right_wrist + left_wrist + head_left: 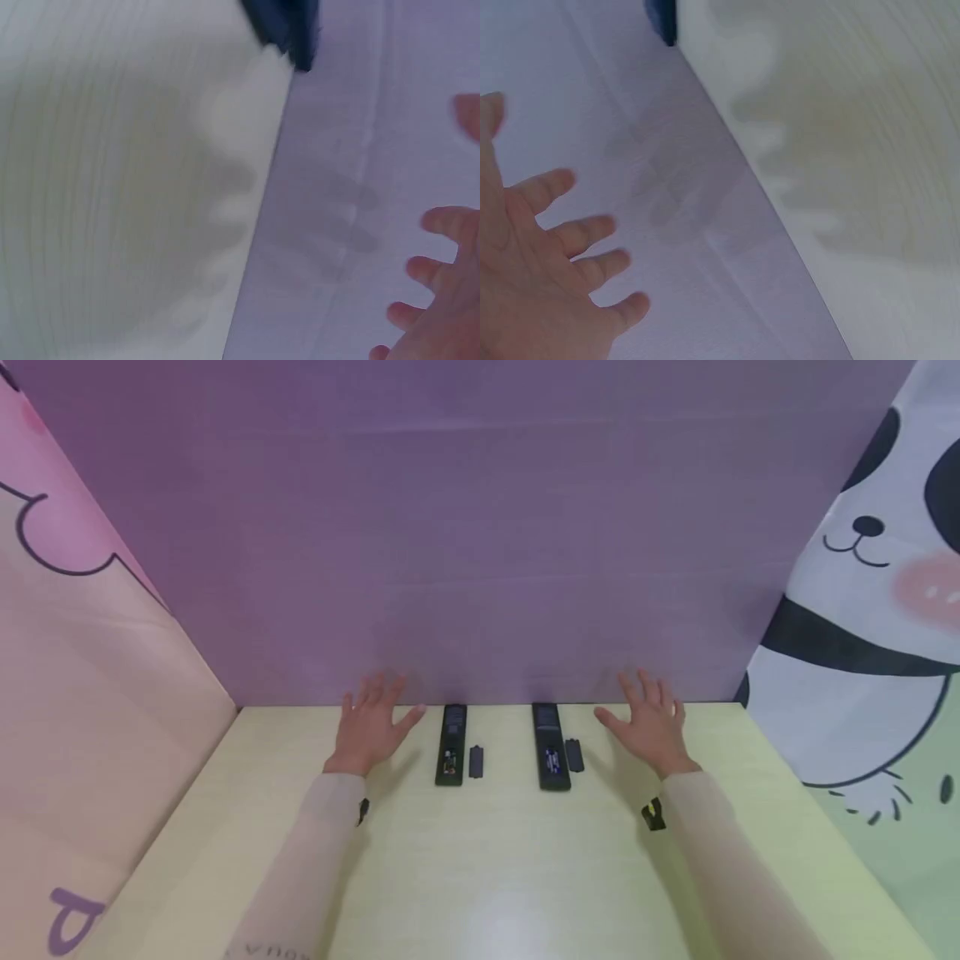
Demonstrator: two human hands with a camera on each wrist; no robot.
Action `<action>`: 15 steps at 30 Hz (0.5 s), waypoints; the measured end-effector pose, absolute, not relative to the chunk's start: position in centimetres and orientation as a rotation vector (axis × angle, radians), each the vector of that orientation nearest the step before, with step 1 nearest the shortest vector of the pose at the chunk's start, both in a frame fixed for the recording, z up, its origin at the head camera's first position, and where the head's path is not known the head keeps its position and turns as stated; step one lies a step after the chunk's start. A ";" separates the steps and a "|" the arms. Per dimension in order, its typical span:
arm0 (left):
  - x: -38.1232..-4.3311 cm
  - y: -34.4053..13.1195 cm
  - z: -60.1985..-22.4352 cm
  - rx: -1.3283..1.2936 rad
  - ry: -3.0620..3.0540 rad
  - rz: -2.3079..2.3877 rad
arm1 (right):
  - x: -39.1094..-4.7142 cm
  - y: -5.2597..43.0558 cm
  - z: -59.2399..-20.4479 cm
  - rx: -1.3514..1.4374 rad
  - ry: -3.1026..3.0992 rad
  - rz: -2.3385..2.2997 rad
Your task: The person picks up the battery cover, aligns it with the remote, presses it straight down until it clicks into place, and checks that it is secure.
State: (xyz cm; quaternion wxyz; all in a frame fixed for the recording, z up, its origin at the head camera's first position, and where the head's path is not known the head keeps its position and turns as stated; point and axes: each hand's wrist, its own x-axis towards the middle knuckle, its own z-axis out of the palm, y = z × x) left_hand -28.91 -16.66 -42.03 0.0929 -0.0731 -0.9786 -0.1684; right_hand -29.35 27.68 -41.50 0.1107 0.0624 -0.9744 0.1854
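Two black remote controls lie back side up on the table, battery bays uncovered with batteries inside. The left remote (452,743) has its small dark battery cover (476,762) lying to its right. Beside the right remote (551,745), also on its right, lies a second battery cover (574,755). My left hand (367,729), fingers spread, hovers left of the left remote and holds nothing. Right of the second cover, my right hand (648,727) is likewise spread and empty. In the left wrist view, the left palm (532,292) shows bare, its shadow falling on table and backdrop.
The pale wooden table (480,868) ends at a purple backdrop (480,543) just behind the remotes. Printed side panels flank it, with a panda (862,693) on the right one. Black wrist straps (654,814) show at the sleeves.
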 end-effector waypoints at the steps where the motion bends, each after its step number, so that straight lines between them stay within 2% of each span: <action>1: -28.8 -16.6 -41.9 -0.225 -2.893 -0.515 | -29.1 27.5 -41.5 0.189 -2.851 0.563; 15: -27.7 -14.0 -43.1 -0.200 -2.840 -0.912 | -26.6 20.3 -40.8 0.404 -2.865 0.930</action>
